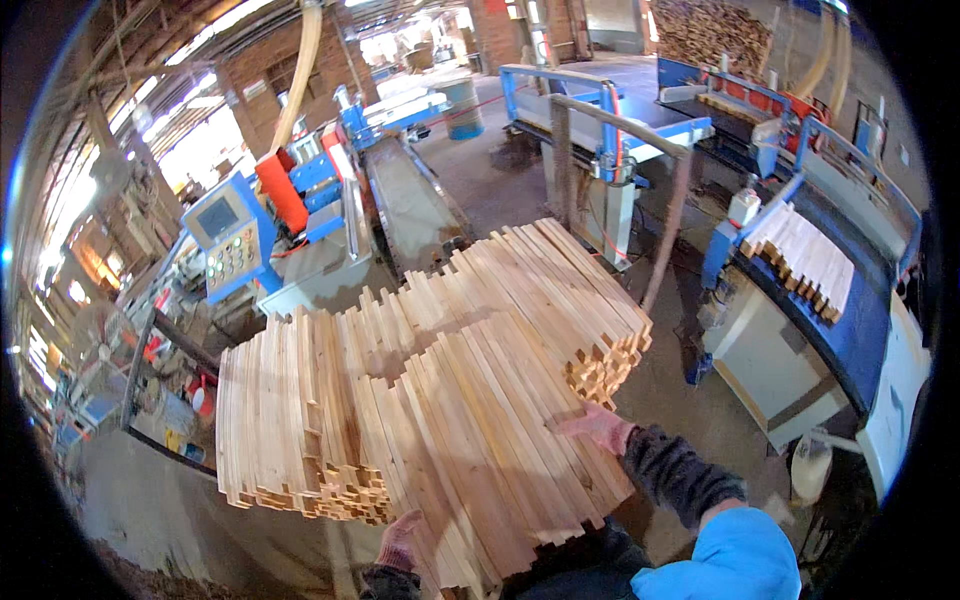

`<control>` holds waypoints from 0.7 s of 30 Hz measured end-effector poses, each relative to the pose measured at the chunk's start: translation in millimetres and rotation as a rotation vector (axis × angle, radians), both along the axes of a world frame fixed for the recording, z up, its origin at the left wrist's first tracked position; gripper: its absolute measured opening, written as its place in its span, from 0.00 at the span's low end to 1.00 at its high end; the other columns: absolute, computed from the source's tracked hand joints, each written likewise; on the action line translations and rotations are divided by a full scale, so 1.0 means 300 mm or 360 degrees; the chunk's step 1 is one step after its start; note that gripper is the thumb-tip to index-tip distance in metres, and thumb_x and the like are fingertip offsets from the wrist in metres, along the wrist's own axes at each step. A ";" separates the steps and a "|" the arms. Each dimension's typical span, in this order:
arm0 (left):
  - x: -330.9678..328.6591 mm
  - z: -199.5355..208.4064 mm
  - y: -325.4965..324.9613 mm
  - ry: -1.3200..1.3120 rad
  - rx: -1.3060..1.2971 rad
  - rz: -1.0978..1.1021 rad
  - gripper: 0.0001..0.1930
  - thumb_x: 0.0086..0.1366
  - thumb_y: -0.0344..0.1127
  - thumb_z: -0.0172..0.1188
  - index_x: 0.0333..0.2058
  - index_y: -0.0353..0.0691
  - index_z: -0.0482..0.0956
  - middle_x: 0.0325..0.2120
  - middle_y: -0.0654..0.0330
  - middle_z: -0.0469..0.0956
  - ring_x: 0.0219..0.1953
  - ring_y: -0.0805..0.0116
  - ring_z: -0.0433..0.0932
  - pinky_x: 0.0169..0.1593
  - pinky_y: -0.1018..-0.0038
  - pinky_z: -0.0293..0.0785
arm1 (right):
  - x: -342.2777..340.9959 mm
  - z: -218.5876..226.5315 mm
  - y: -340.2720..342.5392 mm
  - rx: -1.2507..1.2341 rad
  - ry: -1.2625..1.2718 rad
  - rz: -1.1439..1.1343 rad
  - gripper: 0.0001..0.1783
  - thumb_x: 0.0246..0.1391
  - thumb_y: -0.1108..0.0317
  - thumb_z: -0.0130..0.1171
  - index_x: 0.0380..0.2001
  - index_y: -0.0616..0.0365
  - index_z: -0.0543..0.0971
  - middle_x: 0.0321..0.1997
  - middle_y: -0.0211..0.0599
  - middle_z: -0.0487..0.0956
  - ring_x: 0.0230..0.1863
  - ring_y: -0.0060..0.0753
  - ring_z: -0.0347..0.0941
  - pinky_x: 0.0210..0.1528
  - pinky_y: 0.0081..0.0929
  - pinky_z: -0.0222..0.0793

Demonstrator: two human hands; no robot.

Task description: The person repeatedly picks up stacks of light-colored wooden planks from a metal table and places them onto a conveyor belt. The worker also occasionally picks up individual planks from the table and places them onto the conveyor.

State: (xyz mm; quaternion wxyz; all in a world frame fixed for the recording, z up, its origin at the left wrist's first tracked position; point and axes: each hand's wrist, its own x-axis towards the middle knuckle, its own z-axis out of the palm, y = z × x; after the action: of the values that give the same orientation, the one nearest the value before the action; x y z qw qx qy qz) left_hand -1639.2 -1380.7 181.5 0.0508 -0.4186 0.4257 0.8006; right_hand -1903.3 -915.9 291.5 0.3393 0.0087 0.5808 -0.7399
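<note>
A wide layer of pale wooden strips lies side by side in front of me, its near end reaching close to my body. My left hand grips its left edge near the front, in a pinkish glove. On the right edge, farther up, my right hand presses inward, gloved the same way, its fingers over the outer strips. Beneath and behind this layer is a big stack of similar strips, with uneven ends showing at the left front and right. The undersides of both hands are hidden.
A blue machine with a button panel stands at the far left. To the right, a blue conveyor table carries a row of wooden strips. A brown metal post frame rises behind the stack. A blue drum stands farther back.
</note>
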 end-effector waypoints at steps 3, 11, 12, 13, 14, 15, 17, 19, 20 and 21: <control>0.023 0.000 0.009 0.0486 0.0884 0.0002 0.18 0.71 0.34 0.67 0.56 0.33 0.80 0.48 0.51 0.86 0.49 0.52 0.85 0.53 0.57 0.83 | -0.050 -0.221 0.048 0.0124 0.0178 0.0055 0.66 0.59 0.72 0.76 0.82 0.70 0.35 0.67 0.53 0.81 0.64 0.41 0.81 0.67 0.35 0.76; 0.112 0.104 0.280 0.0326 -0.0050 0.0069 0.17 0.70 0.33 0.68 0.54 0.33 0.80 0.44 0.54 0.86 0.45 0.54 0.86 0.48 0.60 0.84 | 0.165 0.054 0.237 0.0222 0.0248 0.0066 0.59 0.58 0.66 0.79 0.81 0.68 0.50 0.69 0.54 0.79 0.64 0.42 0.81 0.68 0.36 0.76; 0.101 0.146 0.317 0.0352 -0.0172 0.0082 0.17 0.70 0.33 0.68 0.54 0.33 0.80 0.44 0.54 0.86 0.45 0.54 0.86 0.48 0.60 0.84 | 0.180 0.107 0.267 0.0366 0.0299 0.0102 0.57 0.58 0.65 0.79 0.80 0.67 0.53 0.70 0.54 0.78 0.65 0.43 0.80 0.69 0.37 0.76; 0.105 0.196 0.353 0.0372 -0.0292 0.0119 0.17 0.69 0.33 0.68 0.54 0.33 0.80 0.44 0.54 0.86 0.45 0.54 0.86 0.48 0.60 0.84 | 0.211 0.189 0.289 0.0329 0.0379 0.0067 0.56 0.58 0.66 0.79 0.80 0.66 0.56 0.70 0.51 0.78 0.67 0.42 0.77 0.71 0.39 0.73; 0.089 0.244 0.398 0.0399 -0.0406 0.0115 0.18 0.69 0.33 0.68 0.54 0.33 0.80 0.44 0.54 0.86 0.45 0.55 0.86 0.48 0.60 0.84 | 0.244 0.252 0.321 0.0299 0.0467 0.0021 0.54 0.57 0.67 0.79 0.80 0.64 0.58 0.71 0.49 0.77 0.69 0.41 0.75 0.73 0.40 0.70; 0.064 0.298 0.440 0.0439 -0.0511 0.0106 0.18 0.69 0.33 0.68 0.54 0.33 0.80 0.44 0.54 0.86 0.45 0.55 0.86 0.48 0.60 0.84 | 0.259 0.243 0.368 0.0123 0.0549 -0.0030 0.53 0.56 0.68 0.79 0.79 0.63 0.60 0.71 0.47 0.77 0.70 0.39 0.72 0.74 0.41 0.68; 0.005 0.395 0.545 0.0508 -0.0684 0.0063 0.18 0.69 0.33 0.69 0.54 0.33 0.80 0.44 0.54 0.86 0.44 0.55 0.86 0.48 0.61 0.85 | 0.297 0.237 0.485 -0.0114 0.0643 -0.0152 0.52 0.54 0.70 0.79 0.78 0.61 0.63 0.71 0.44 0.76 0.73 0.38 0.69 0.76 0.41 0.64; -0.052 0.449 0.659 0.0582 -0.0792 -0.0004 0.18 0.69 0.33 0.69 0.54 0.33 0.80 0.43 0.55 0.86 0.44 0.56 0.86 0.47 0.61 0.85 | 0.371 0.312 0.625 -0.0305 0.0655 -0.0319 0.53 0.52 0.72 0.80 0.77 0.61 0.63 0.72 0.42 0.75 0.74 0.37 0.67 0.76 0.40 0.63; -0.081 0.485 0.728 0.0624 -0.0824 -0.0036 0.18 0.68 0.32 0.69 0.54 0.33 0.80 0.43 0.55 0.86 0.44 0.56 0.86 0.47 0.61 0.85 | 0.389 0.315 0.712 -0.0301 0.0708 -0.0383 0.53 0.52 0.72 0.81 0.77 0.61 0.63 0.72 0.41 0.75 0.74 0.37 0.67 0.76 0.40 0.63; -0.122 0.502 0.801 0.0666 -0.0853 -0.0087 0.18 0.68 0.32 0.69 0.54 0.33 0.80 0.43 0.55 0.86 0.44 0.56 0.86 0.47 0.61 0.85 | 0.405 0.312 0.804 -0.0296 0.0760 -0.0446 0.53 0.52 0.71 0.81 0.78 0.61 0.63 0.72 0.40 0.75 0.74 0.36 0.67 0.76 0.40 0.63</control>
State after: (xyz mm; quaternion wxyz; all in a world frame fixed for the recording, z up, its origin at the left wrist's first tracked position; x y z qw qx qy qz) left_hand -1675.9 -1140.4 332.1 -0.1280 -0.2322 0.6332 0.7272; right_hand -1782.0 -674.6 385.0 0.0869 -0.1165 0.5671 -0.8107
